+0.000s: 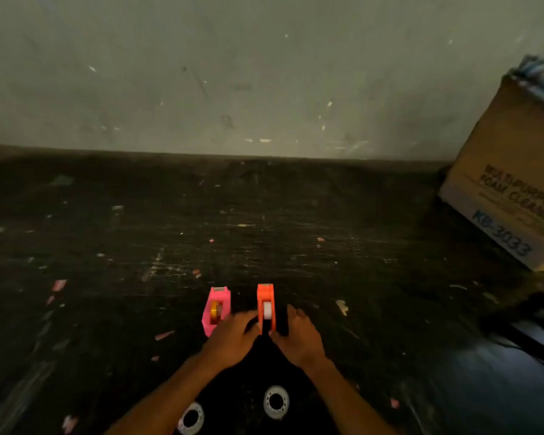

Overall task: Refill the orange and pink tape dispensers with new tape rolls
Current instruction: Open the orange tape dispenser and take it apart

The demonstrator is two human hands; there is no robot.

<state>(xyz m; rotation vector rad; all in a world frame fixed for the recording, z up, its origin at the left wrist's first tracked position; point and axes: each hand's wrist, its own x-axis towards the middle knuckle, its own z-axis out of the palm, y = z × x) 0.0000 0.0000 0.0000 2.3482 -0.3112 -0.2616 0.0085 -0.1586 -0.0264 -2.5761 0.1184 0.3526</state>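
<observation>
The orange tape dispenser (266, 304) stands on the dark floor with a white roll seated in it. My left hand (233, 337) touches its left side and my right hand (299, 335) touches its right side at the near end. The pink tape dispenser (216, 309) sits just to the left, holding a yellowish roll; my left hand covers its near corner. Two clear tape rolls lie nearer me: one (276, 401) between my forearms and another (191, 417) under my left forearm.
A cardboard box (512, 183) printed with "foam cleaner" leans at the right by the grey wall (264, 73). A dark square object (534, 334) lies on the floor below it. Small scraps of paper and tape litter the floor.
</observation>
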